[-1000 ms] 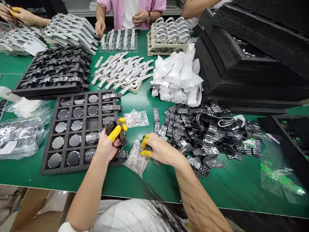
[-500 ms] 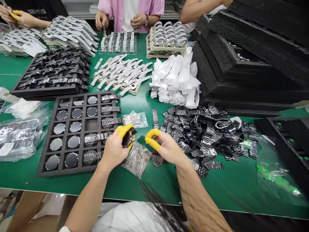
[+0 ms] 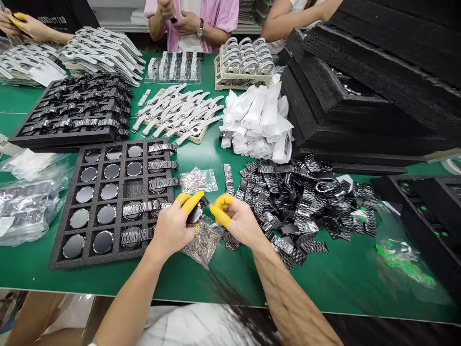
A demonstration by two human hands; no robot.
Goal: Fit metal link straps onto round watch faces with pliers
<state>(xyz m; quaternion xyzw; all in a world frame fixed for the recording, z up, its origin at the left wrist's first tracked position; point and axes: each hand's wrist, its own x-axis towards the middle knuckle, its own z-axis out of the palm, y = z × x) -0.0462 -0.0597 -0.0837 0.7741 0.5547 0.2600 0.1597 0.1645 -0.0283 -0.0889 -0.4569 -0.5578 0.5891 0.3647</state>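
Note:
My left hand (image 3: 176,221), with yellow finger covers, is closed around a round black watch (image 3: 195,216) whose dark face shows beside the fingers. Just right of it, my right hand (image 3: 234,216) is pinched, its yellow-covered fingertips near the watch; what they hold, if anything, is too small to tell. Below the hands lies a bag of thin metal pins (image 3: 203,242), and behind them a smaller pin bag (image 3: 198,181). A black foam tray (image 3: 134,189) at the left bears round watch faces and several watches with metal bands. Loose black metal bands (image 3: 288,197) are heaped at the right.
White-strapped watches (image 3: 180,113) and white wrapped pieces (image 3: 257,120) lie farther back. Large black foam trays (image 3: 360,105) are stacked at the right. A bag of green bits (image 3: 405,262) lies at the right front. People work across the table (image 3: 230,283).
The watch in my left hand has turned to show its dark face. My right hand has moved slightly left, closer to it, and its fingers have drawn together. The view has shifted slightly.

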